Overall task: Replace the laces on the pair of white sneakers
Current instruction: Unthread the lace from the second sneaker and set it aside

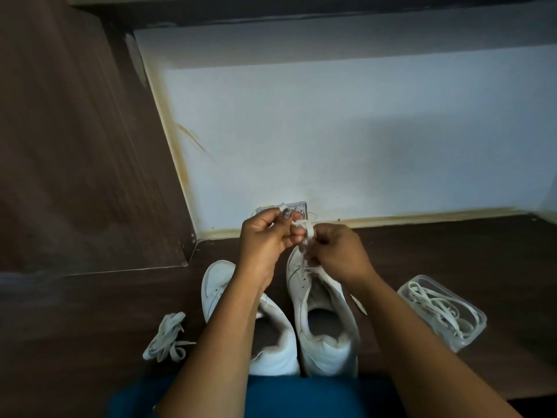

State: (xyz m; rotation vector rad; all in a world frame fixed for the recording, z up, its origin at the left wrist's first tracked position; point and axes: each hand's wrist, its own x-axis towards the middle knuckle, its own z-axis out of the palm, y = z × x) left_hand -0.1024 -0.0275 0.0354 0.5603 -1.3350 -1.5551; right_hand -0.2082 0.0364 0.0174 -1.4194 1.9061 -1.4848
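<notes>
Nearest me is the person's lap in blue cloth (301,396), pressed up to the dark wooden surface (452,251). On it the two white sneakers stand side by side, heels toward the lap and toes away: the left sneaker (217,285) looks bare of lace, while the right sneaker (325,327) has a lace (305,236) running up out of its front eyelets. Left of the shoes lies a loose bundle of laces (168,336). To the right, a little apart, is a clear plastic tub (404,289) with more laces (437,303) coiled inside.

Both forearms reach over the shoes. The left hand (265,236) is curled, pinching one end of the lace between thumb and fingertips. The right hand (334,251) is curled too, pinching the same lace just above the right shoe's toe. The two hands are almost touching.

I'd say the right shoe is the one being worked on at its lowest eyelets, though I can't tell whether this lace is going in or coming out. Either way, the next move needs the tip kept pinched and guided cleanly through a small hole, then pulled even.

Behind the hands a small patterned card or box (298,208) sits against the pale wall (331,131).
</notes>
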